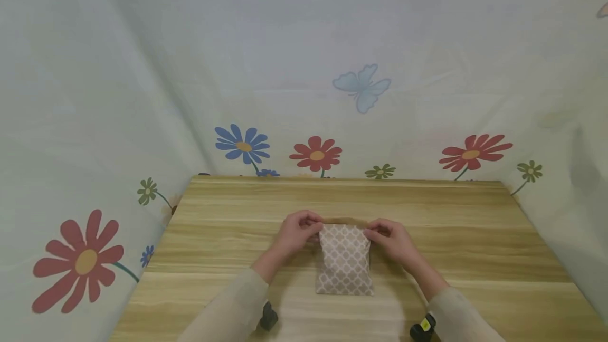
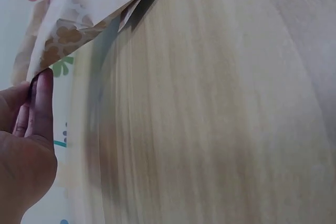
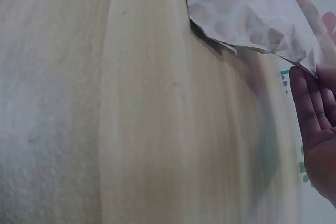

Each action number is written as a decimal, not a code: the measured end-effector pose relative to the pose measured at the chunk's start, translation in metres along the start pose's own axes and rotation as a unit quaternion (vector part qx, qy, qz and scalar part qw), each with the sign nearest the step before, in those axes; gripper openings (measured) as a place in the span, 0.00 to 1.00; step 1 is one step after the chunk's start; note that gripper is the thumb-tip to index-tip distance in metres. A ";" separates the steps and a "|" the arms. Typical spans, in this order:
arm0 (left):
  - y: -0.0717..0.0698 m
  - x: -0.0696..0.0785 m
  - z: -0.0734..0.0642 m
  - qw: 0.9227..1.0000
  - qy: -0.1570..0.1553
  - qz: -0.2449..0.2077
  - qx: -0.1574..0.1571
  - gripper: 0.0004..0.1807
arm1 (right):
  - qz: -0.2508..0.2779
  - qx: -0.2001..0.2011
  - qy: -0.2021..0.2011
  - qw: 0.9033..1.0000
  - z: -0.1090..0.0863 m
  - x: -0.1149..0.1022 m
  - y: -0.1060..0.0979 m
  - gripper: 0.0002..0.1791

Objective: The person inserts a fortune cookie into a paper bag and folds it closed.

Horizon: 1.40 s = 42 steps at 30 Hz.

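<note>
A brown paper bag (image 1: pixel 345 260) with a white lattice pattern lies at the middle of the table, its plain brown top strip (image 1: pixel 344 221) at the far end. My left hand (image 1: pixel 298 231) pinches the bag's upper left corner between thumb and fingers. At the opposite upper corner, my right hand (image 1: pixel 390 237) pinches the paper the same way. The left wrist view shows the bag (image 2: pixel 79 17) puffed out along its side, with the left hand (image 2: pixel 29 135) at its corner. In the right wrist view, the right hand (image 3: pixel 319 114) holds the other corner below the creased paper (image 3: pixel 236 9).
The wood-grain table (image 1: pixel 228 257) spreads around the bag on all sides. A pale curtain (image 1: pixel 294 57) printed with flowers and a butterfly hangs behind it and at both sides. Dark wrist devices (image 1: pixel 268 316) sit by the sleeves.
</note>
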<state>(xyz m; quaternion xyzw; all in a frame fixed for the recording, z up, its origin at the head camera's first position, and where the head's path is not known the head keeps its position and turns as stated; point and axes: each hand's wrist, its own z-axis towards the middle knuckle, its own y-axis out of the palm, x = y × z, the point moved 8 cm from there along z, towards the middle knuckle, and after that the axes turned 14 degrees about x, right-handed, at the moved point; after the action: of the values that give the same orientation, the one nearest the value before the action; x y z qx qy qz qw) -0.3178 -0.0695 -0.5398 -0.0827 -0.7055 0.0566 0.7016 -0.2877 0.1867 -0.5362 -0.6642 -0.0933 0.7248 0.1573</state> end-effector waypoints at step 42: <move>0.010 0.000 -0.007 0.998 -0.027 -0.026 -0.047 0.10 | 0.077 -0.022 0.010 0.997 0.000 -0.006 -0.016 0.18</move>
<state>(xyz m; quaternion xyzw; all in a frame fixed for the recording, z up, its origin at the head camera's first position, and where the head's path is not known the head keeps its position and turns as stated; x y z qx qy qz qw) -0.3106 -0.0601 -0.5422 -0.0953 -0.7280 0.0074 0.6789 -0.2860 0.1995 -0.5249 -0.6799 -0.0563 0.7260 0.0866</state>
